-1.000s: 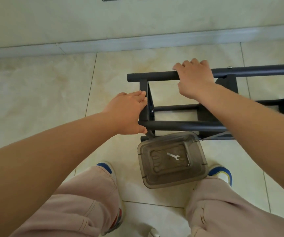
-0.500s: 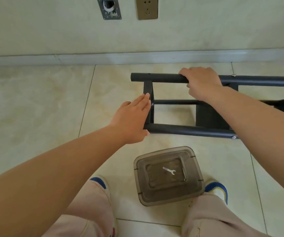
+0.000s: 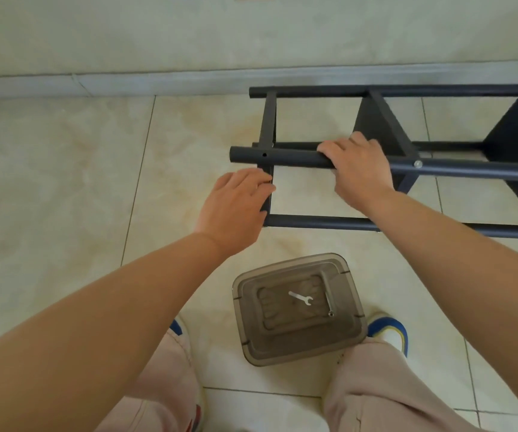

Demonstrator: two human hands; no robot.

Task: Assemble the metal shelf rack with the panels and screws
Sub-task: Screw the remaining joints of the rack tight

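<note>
I am crouching over the black tubular metal shelf rack (image 3: 376, 163), which is lying on its side on the cream tiled floor (image 3: 64, 182) just short of the grey skirting board (image 3: 127, 81). My right hand (image 3: 356, 169) is curling over the rack's nearest raised tube, fingers wrapped round it. My left hand (image 3: 236, 207) is resting against the rack's end crosspiece with its fingers loosely extended, touching rather than clamping it. A silver screw head (image 3: 418, 164) is showing on the tube to the right of my right hand, and an empty screw hole (image 3: 264, 154) is showing near the tube's left end. In front of the rack, between my shoes, a smoky translucent plastic box (image 3: 298, 307) is sitting with a small silver spanner (image 3: 301, 298) on its lid.

I am judging the rack to be stiff, fairly light and smooth-painted, so slippery under a loose grip; the round tubes close to the crosspiece joints are looking like the soundest places to take hold.
</note>
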